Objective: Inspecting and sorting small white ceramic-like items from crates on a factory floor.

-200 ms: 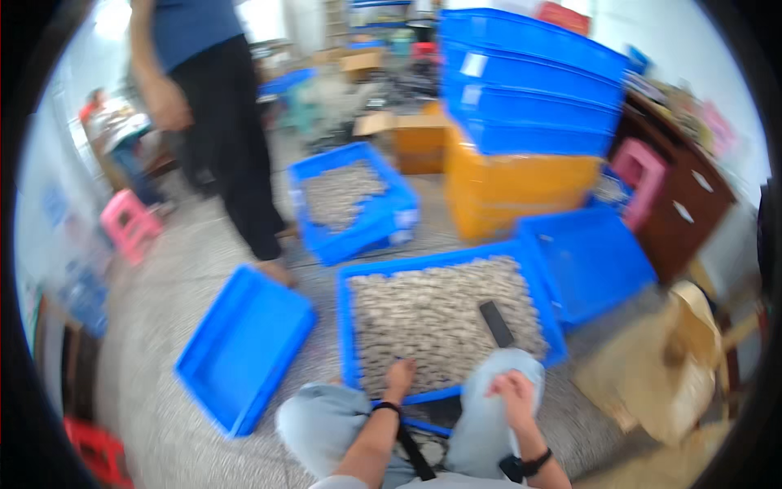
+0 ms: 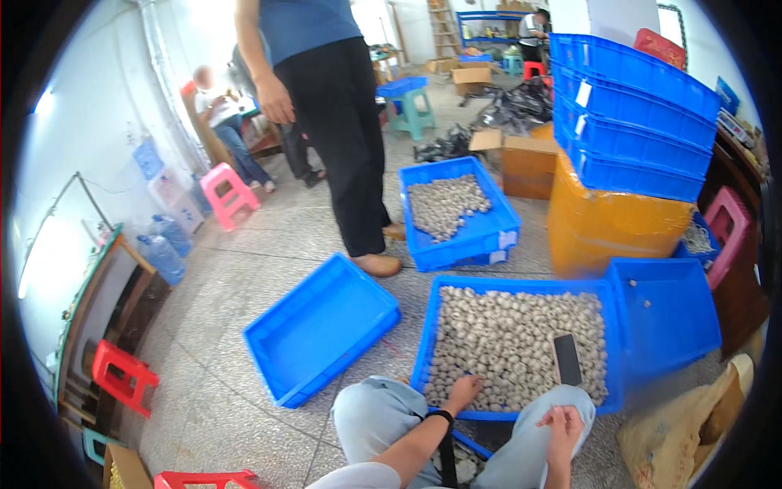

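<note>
Round pale pieces [image 2: 513, 326], filling the blue tray [image 2: 521, 284] beyond the person's knees [image 2: 379, 411], could spill over its near rim if the left hand [image 2: 464, 393], fingers narrowed among them, hold unclear, swept hard, while the loosely curled right hand [image 2: 564, 425], contents unclear, could jolt the phone [image 2: 567, 359] resting on them.

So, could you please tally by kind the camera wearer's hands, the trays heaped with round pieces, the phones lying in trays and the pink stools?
Hands: 2 (left hand, right hand)
Trays heaped with pale round pieces: 2 (near tray, far tray)
Phones lying in trays: 1 (black phone)
Pink stools: 2 (left stool, right stool)
Total: 7
</note>
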Action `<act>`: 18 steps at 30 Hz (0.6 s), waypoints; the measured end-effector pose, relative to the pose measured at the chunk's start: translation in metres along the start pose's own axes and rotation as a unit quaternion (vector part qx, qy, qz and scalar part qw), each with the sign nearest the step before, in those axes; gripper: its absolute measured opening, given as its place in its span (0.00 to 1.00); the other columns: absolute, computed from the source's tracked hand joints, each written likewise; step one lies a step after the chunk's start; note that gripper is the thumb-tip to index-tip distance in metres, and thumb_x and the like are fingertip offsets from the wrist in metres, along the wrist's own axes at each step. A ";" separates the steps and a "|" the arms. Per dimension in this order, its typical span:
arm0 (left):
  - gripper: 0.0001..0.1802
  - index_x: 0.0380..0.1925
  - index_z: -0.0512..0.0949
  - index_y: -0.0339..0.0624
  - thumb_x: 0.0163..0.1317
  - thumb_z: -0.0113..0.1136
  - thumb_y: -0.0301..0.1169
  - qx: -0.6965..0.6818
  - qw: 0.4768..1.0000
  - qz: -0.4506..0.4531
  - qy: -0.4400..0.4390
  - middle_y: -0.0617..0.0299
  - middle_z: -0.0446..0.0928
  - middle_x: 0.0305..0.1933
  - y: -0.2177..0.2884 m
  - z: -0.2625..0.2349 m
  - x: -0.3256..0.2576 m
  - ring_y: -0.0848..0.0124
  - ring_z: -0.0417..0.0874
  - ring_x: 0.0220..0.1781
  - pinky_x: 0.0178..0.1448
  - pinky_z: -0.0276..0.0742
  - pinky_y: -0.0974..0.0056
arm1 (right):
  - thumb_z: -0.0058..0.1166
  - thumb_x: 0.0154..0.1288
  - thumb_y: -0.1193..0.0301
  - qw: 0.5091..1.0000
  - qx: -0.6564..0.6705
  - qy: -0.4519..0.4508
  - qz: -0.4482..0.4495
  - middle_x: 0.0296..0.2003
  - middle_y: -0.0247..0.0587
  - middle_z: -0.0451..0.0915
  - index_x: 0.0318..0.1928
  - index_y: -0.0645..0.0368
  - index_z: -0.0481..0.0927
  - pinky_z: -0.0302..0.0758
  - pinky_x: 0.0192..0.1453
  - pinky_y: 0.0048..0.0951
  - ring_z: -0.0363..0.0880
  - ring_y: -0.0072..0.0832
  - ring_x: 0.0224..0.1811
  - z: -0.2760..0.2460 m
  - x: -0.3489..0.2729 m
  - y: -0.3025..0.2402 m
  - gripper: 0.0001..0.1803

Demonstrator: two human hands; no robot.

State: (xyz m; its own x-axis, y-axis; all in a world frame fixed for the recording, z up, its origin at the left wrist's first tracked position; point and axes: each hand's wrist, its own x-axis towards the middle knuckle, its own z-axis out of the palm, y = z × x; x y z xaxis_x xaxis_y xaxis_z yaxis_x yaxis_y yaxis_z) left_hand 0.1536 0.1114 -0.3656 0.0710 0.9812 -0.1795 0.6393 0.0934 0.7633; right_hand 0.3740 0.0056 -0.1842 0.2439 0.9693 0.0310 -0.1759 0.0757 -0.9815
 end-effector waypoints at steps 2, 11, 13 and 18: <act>0.13 0.38 0.76 0.40 0.57 0.51 0.35 0.027 0.999 0.017 0.006 0.49 0.79 0.33 0.007 -0.003 -0.002 0.56 0.79 0.35 0.39 0.74 0.55 | 0.45 0.65 0.70 1.000 -0.028 0.011 -0.009 0.19 0.36 0.70 0.27 0.63 0.68 0.74 0.26 0.25 0.70 0.21 0.20 -0.005 0.001 0.000 0.11; 0.11 0.37 0.70 0.39 0.55 0.54 0.31 0.055 0.997 0.054 0.021 0.50 0.77 0.31 0.011 -0.004 0.009 0.55 0.79 0.36 0.38 0.73 0.55 | 0.43 0.66 0.68 0.999 0.021 -0.022 -0.014 0.21 0.34 0.68 0.29 0.60 0.66 0.71 0.26 0.23 0.67 0.19 0.21 -0.010 0.017 0.004 0.10; 0.11 0.37 0.70 0.40 0.56 0.54 0.32 0.040 0.997 0.058 0.037 0.52 0.77 0.32 -0.002 0.008 0.017 0.57 0.79 0.36 0.38 0.74 0.57 | 0.44 0.66 0.67 0.998 -0.052 -0.030 -0.016 0.24 0.37 0.71 0.30 0.62 0.70 0.72 0.31 0.26 0.70 0.22 0.25 -0.009 0.013 -0.007 0.11; 0.11 0.38 0.70 0.39 0.58 0.52 0.32 -0.168 0.970 0.151 0.087 0.52 0.75 0.32 0.085 0.001 0.035 0.58 0.78 0.32 0.36 0.72 0.59 | 0.45 0.65 0.67 0.994 -0.090 -0.049 -0.031 0.26 0.40 0.73 0.30 0.64 0.73 0.72 0.35 0.27 0.71 0.25 0.26 -0.022 0.019 0.007 0.12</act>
State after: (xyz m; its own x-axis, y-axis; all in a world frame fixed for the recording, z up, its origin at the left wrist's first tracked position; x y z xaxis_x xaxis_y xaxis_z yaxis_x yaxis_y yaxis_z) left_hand 0.2108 0.1530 -0.3078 0.0665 0.9834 0.1691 0.3227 -0.1816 0.9289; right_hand 0.3981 0.0194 -0.1951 0.1534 0.9829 0.1019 0.0114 0.1013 -0.9948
